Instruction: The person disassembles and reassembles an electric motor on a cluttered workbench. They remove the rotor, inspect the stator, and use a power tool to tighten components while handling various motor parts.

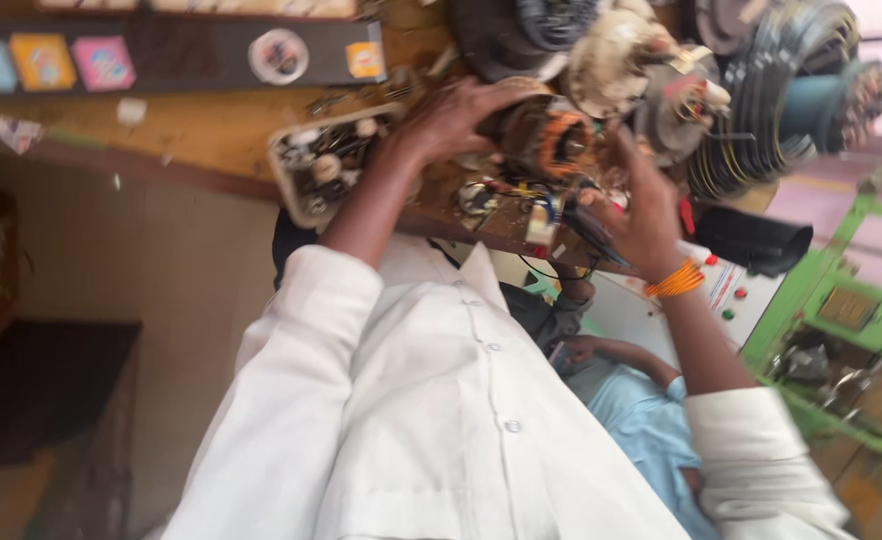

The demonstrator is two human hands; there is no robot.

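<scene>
The view is tilted and blurred. My left hand [453,118] reaches out of a white sleeve and grips the top of a round motor stator [546,140] with orange copper windings, on a cluttered wooden bench [201,130]. My right hand [643,205], with orange bangles [677,280] at the wrist, is against the stator's near side. Its fingers close on a thin dark tool [591,228] that points at loose coloured wires [521,195] under the stator.
A tray of small parts [321,160] lies left of the stator. More motor parts [611,60] and black wire coils [791,90] are stacked behind. A person in a light blue shirt [651,420] is beyond my arms, beside green metal frames [841,300].
</scene>
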